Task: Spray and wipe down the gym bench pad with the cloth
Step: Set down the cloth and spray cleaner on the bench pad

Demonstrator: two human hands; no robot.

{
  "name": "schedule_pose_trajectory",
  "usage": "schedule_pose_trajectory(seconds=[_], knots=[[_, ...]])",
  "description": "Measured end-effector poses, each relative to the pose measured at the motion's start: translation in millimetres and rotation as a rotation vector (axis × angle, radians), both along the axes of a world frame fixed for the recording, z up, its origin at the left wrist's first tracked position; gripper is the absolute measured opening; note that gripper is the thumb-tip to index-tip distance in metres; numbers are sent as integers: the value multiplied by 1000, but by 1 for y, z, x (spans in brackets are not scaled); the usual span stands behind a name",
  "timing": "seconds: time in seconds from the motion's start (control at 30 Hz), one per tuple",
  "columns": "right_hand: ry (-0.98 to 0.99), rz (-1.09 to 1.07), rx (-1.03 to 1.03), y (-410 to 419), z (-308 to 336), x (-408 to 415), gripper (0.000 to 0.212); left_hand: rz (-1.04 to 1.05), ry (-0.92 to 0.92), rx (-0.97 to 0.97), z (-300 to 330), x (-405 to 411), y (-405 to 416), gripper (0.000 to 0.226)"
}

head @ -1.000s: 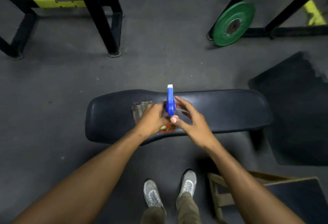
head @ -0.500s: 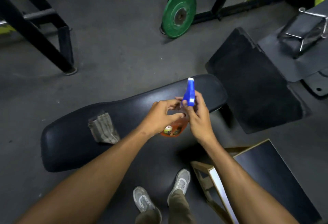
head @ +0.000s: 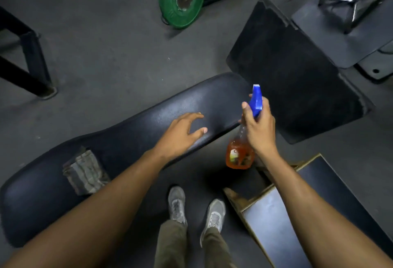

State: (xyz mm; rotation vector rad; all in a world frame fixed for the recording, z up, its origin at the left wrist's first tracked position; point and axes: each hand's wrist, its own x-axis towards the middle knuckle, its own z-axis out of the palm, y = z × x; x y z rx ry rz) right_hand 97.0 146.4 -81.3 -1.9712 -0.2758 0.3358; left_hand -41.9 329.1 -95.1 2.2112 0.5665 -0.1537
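Left hand (head: 180, 133) released spray bottle (head: 241, 153) (right hand (head: 258, 131) holds).

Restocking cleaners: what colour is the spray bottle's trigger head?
Blue, on the spray bottle in the right hand; head view.

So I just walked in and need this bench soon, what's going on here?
A person is getting ready to clean the bench pad. Their right hand holds a spray bottle of orange liquid by its blue trigger head, over the pad's right end. The left hand hovers open above the pad, holding nothing. The folded cloth lies untouched on the pad's left part.
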Motion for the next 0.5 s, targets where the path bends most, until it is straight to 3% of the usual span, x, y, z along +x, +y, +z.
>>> schedule_pose_trajectory(seconds=[0.2,0.3,0.5], knots=[[-23,-54,-189,10,-60,20,17,-189,192,189,-89,48,30,76],[39,-136,-192,14,-76,32,2,-268,218,277,-129,69,38,84],[72,-217,-165,23,-97,45,9,-360,306,427,-178,90,52,98]])
